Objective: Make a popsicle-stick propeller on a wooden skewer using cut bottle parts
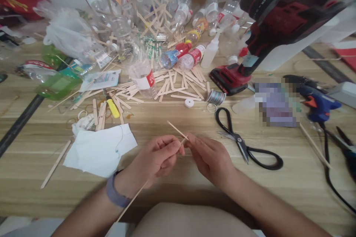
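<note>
My left hand [160, 155] is closed near the table's front edge, its thumb and fingers pinching a thin wooden stick [130, 203] that slants down past the wrist. Close against it on the right, my right hand [208, 155] pinches another thin stick [175, 129], whose free end points up and left. The two sticks come together between the fingertips; whether they are one piece or joined cannot be told. To the left lies a white paper [100, 152] with a bit of thread on it. Black-handled scissors [241, 144] lie open to the right.
Craft sticks [167, 85] and plastic bottles [191, 57] crowd the back. A yellow-handled tool [113, 107] lies beyond the paper. A red and black power drill [278, 26] stands back right, a thread spool [216, 97] beside it. A blue glue gun [318, 103] lies at right.
</note>
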